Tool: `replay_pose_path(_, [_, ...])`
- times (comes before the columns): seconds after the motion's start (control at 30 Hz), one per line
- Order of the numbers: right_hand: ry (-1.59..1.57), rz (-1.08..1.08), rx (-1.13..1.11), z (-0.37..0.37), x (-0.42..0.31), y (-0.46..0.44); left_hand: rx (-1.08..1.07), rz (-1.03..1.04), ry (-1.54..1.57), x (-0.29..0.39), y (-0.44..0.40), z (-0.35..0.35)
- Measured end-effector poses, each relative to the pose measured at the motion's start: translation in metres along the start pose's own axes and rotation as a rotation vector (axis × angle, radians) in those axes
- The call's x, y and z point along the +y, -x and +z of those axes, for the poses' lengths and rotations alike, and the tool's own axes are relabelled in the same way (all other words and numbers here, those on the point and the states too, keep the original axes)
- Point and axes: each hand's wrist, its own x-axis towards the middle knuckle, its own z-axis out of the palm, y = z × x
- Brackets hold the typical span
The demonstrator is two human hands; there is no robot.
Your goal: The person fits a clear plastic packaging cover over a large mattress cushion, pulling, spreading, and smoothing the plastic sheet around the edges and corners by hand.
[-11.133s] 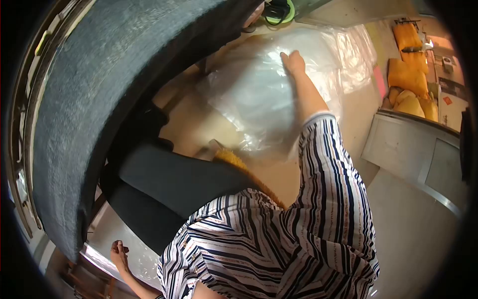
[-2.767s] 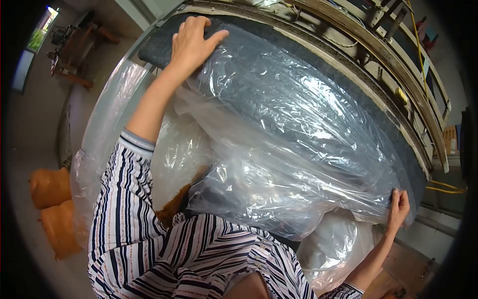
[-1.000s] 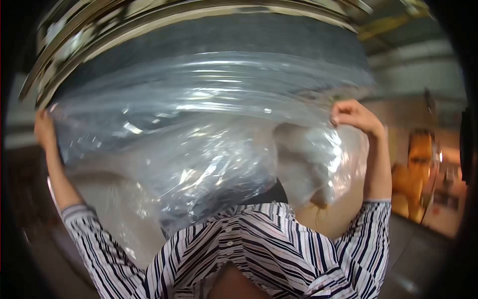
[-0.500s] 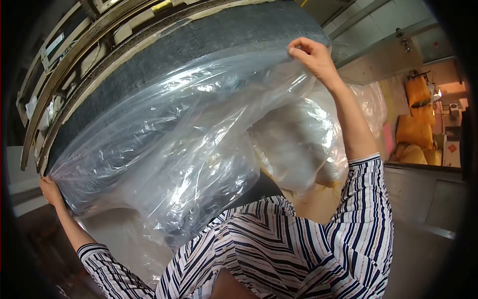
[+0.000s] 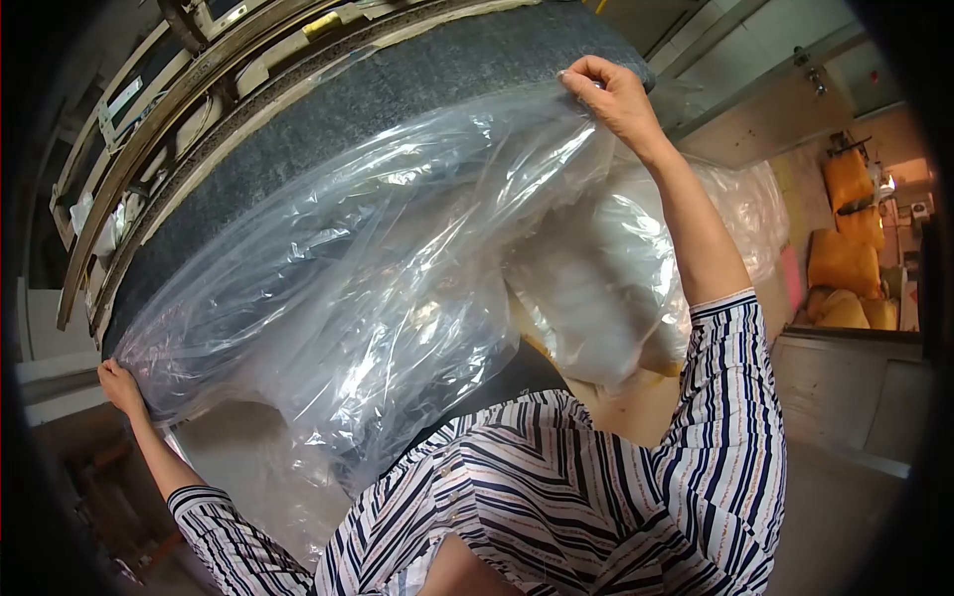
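Observation:
A clear plastic sheet (image 5: 397, 228) hangs in folds over the front of a dark grey padded surface (image 5: 417, 84) and down across my lap. My left hand (image 5: 121, 387) pinches the sheet's far left corner at the surface's left end. Near the right end of the surface, my right hand (image 5: 611, 94) has thumb and fingers closed on the sheet's upper right edge. Between the two hands the upper edge is drawn fairly taut, with shiny creases below it.
A machine frame (image 5: 149, 129) with metal rails runs behind the grey surface. More clear plastic (image 5: 735, 214) lies in a heap at the right. Orange sacks (image 5: 843, 263) are stacked beyond a low metal partition (image 5: 830, 387).
Since about half a second ago, my right hand has moved slightly up and left with the sheet's edge. My left hand appears slightly further right and still grips its corner.

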Motion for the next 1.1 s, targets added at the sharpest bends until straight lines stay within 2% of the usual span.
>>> replay_pose_path(0.23, [-0.288, 0.079, -0.024, -0.001, -0.006, 0.002, 0.009, 0.013, 0.019, -0.01, -0.003, 0.009])
replay_pose_path(0.43, [-0.058, -0.034, -0.126, -0.012, -0.021, 0.003, -0.006, 0.02, 0.014, -0.018, -0.005, 0.014])
replay_pose_path(0.57, [-0.079, 0.086, -0.193, -0.014, -0.022, 0.017, 0.005, 0.03, 0.005, -0.016, -0.001, 0.008])
replay_pose_path(0.63, [-0.109, 0.104, -0.204, -0.007, -0.011, 0.026, -0.029, -0.043, 0.039, -0.01, 0.0, 0.002])
replay_pose_path(0.87, [0.053, 0.031, 0.038, 0.022, -0.023, 0.037, 0.123, -0.24, 0.38, -0.036, -0.016, -0.025])
replay_pose_path(0.97, [0.157, -0.113, 0.079, 0.029, -0.02, 0.035, 0.178, -0.15, 0.376, -0.078, -0.028, -0.042])
replay_pose_path(1.1, [0.159, -0.194, 0.132, 0.03, -0.026, 0.028, 0.118, -0.176, 0.445, -0.064, -0.007, -0.091])
